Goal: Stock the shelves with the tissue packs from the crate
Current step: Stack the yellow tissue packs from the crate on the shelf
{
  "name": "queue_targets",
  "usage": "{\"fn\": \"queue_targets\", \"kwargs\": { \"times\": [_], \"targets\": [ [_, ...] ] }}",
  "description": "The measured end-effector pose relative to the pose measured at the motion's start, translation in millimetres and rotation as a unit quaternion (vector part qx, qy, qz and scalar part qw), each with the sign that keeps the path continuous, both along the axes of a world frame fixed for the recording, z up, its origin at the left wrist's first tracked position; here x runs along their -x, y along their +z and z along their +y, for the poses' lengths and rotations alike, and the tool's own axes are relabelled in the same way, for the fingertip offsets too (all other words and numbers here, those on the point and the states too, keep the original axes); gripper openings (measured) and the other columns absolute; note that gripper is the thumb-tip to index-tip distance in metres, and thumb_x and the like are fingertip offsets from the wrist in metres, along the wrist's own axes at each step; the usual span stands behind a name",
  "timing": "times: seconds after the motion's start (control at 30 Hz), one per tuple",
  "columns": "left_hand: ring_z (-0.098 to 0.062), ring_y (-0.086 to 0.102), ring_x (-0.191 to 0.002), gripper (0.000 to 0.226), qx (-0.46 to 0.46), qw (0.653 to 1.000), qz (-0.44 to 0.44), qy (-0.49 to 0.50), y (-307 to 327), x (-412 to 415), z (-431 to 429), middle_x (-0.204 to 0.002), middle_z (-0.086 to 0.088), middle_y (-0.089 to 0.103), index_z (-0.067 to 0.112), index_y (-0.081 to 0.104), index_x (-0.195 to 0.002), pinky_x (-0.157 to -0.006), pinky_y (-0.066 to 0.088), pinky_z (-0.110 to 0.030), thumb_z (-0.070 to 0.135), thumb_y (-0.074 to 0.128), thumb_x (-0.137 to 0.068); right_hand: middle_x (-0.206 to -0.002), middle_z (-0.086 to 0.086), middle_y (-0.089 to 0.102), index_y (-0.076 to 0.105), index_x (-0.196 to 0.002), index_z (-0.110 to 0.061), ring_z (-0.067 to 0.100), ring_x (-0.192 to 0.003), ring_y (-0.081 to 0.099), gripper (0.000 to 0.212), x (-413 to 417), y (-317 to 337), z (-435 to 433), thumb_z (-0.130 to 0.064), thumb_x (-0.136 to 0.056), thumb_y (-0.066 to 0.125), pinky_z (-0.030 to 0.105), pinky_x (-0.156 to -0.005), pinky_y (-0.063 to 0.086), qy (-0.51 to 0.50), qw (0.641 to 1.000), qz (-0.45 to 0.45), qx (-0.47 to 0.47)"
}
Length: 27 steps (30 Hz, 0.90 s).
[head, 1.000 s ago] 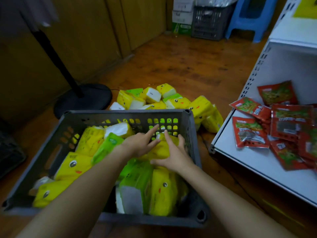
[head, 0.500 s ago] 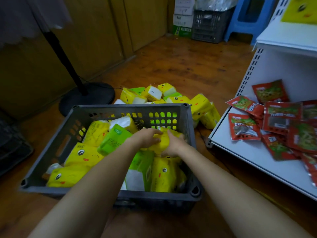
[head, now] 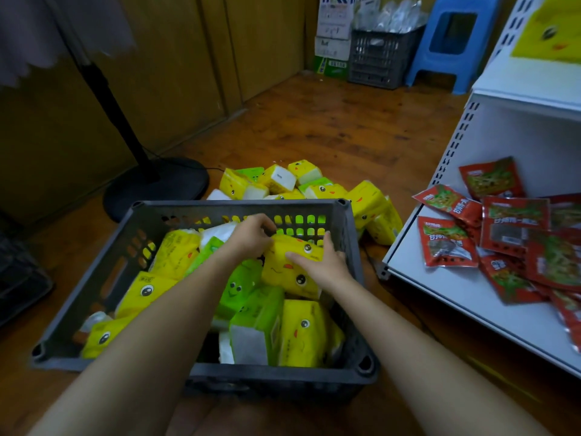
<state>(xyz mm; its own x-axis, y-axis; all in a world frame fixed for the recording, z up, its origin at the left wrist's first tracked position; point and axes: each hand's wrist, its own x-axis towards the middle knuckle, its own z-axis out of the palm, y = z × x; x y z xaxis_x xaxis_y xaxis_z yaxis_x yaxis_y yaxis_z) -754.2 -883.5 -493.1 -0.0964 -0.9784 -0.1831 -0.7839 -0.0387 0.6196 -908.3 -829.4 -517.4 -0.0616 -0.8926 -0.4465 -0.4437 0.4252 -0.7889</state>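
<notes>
A grey plastic crate (head: 94, 284) stands on the wooden floor in front of me, filled with several yellow and green tissue packs. Both hands hold one yellow tissue pack (head: 290, 273) at the crate's far right, tilted up above the others. My left hand (head: 251, 236) grips its upper left corner. My right hand (head: 323, 262) clasps its right side with the thumb across the front. A white shelf (head: 515, 316) stands to the right; a yellow pack (head: 548, 29) lies on its upper board.
Several more tissue packs (head: 314, 190) lie piled on the floor behind the crate. Red snack packets (head: 503, 228) cover the lower shelf board. A black fan stand (head: 157, 184) is at the left; a blue stool (head: 449, 42) and a dark crate (head: 380, 55) stand far back.
Both hands closed on the yellow pack and raised it, tilted, above the other packs. The view has shifted slightly back and up.
</notes>
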Motion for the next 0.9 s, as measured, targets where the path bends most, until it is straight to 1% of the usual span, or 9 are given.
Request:
{"fn": "queue_targets", "kwargs": {
  "times": [0.1,0.23,0.33,0.43,0.5,0.57,0.7,0.83,0.9],
  "targets": [
    [-0.016,0.052,-0.063,0.025,-0.013,0.992,0.120,0.047,4.6,-11.4,-3.4,-0.073,-0.003,0.050,0.007,0.057,-0.112,-0.057,0.051,-0.031,-0.001,0.057,-0.088,-0.156,0.012,0.010,-0.007,-0.148,-0.030,0.032,-0.142,0.017,0.093,-2.8,3.0,-7.6,-0.060,-0.083,0.053,0.045,-0.110,0.025,-0.052,0.997,-0.063,0.007],
    [-0.014,0.053,-0.069,0.029,-0.013,0.977,0.204,0.067,11.9,-16.0,1.2,-0.074,-0.004,0.048,0.006,0.053,-0.118,-0.057,0.051,-0.024,-0.002,0.054,-0.090,-0.155,0.009,0.019,-0.007,-0.149,-0.024,0.028,-0.140,0.024,0.085,-5.8,7.2,-11.5,-0.049,-0.090,0.049,0.037,-0.108,0.027,-0.049,0.995,-0.071,0.058],
    [-0.017,0.055,-0.082,0.028,-0.043,0.956,0.276,0.092,15.0,-18.2,1.4,-0.085,-0.005,0.051,0.009,0.053,-0.117,-0.062,0.049,-0.026,0.000,0.055,-0.090,-0.154,0.007,0.022,0.001,-0.150,-0.020,0.025,-0.140,0.025,0.081,-6.1,12.6,-11.2,-0.040,-0.091,0.053,0.032,-0.107,0.027,-0.043,0.989,-0.046,0.131],
    [-0.019,0.056,-0.097,0.027,-0.091,0.927,0.345,0.115,16.8,-20.7,2.4,-0.109,-0.008,0.055,0.015,0.054,-0.113,-0.068,0.048,-0.031,0.006,0.060,-0.088,-0.153,0.005,0.025,0.008,-0.150,-0.022,0.022,-0.140,0.025,0.078,-5.7,16.7,-10.9,-0.033,-0.090,0.057,0.029,-0.105,0.027,-0.029,0.978,-0.032,0.206],
    [-0.018,0.058,-0.100,0.035,-0.099,0.916,0.370,0.120,16.9,-22.5,3.3,-0.117,-0.006,0.059,0.014,0.054,-0.121,-0.071,0.048,-0.031,0.015,0.063,-0.087,-0.149,0.005,0.031,0.011,-0.149,-0.024,0.020,-0.137,0.028,0.076,-5.6,18.8,-11.9,-0.030,-0.090,0.059,0.023,-0.099,0.028,-0.021,0.970,-0.031,0.242],
    [-0.019,0.059,-0.107,0.043,-0.083,0.920,0.366,0.114,17.6,-22.5,3.5,-0.122,-0.005,0.061,0.014,0.054,-0.126,-0.077,0.048,-0.032,0.028,0.063,-0.087,-0.145,0.007,0.036,0.014,-0.149,-0.025,0.020,-0.134,0.033,0.077,-5.8,22.1,-13.4,-0.028,-0.089,0.061,0.018,-0.093,0.027,-0.017,0.962,-0.040,0.270],
    [-0.022,0.061,-0.107,0.030,-0.067,0.917,0.373,0.122,23.2,-20.7,3.9,-0.117,-0.004,0.065,0.022,0.063,-0.109,-0.090,0.049,-0.039,0.041,0.059,-0.087,-0.148,-0.001,0.033,0.017,-0.147,-0.029,0.013,-0.137,0.028,0.079,-6.4,32.8,-14.3,-0.024,-0.086,0.066,0.024,-0.106,0.028,0.003,0.951,-0.091,0.294],
    [-0.020,0.056,-0.114,0.023,-0.086,0.906,0.396,0.123,27.7,-22.2,4.2,-0.125,0.005,0.058,0.038,0.056,-0.108,-0.091,0.042,-0.043,0.048,0.055,-0.086,-0.147,-0.005,0.035,0.027,-0.145,-0.024,0.008,-0.136,0.029,0.066,-2.2,45.0,-15.4,-0.020,-0.089,0.061,0.012,-0.100,0.026,0.016,0.942,-0.093,0.323],
    [-0.020,0.057,-0.112,0.020,-0.098,0.895,0.417,0.120,30.1,-21.0,5.1,-0.123,0.007,0.058,0.041,0.052,-0.107,-0.089,0.045,-0.044,0.045,0.054,-0.088,-0.147,-0.004,0.036,0.029,-0.144,-0.024,0.010,-0.135,0.033,0.061,-2.1,47.8,-16.6,-0.020,-0.091,0.058,0.018,-0.105,0.029,0.008,0.939,-0.094,0.331]
  ]
}}
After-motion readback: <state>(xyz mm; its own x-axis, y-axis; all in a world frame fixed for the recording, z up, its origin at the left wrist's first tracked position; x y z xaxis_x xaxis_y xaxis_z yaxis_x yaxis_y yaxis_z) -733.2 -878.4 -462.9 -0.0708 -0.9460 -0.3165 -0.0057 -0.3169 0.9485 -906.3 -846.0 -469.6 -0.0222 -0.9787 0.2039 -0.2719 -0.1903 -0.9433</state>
